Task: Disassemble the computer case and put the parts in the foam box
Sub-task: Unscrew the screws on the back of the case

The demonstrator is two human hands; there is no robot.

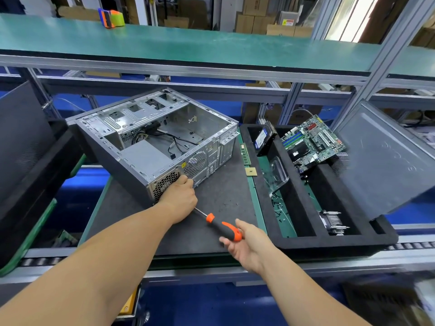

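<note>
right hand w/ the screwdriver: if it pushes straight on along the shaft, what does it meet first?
Probably the left hand. The right hand aims the screwdriver up-left, and the shaft vanishes behind the left hand, which sits against the computer case rear panel. Depth is unclear; the tip may already touch the case.

Left hand on computer case rear, right hand gripping screwdriver — foam box alongside

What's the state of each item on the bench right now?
computer case: side open, motherboard out, cables and power supply still inside
left hand: on the case's rear by the power supply grille
right hand: grips the handle
screwdriver: held, tip hidden behind left hand
foam box: open, partly filled
motherboard: in box, tilted
hard drive: in box, on edge
heatsink: in box
</note>
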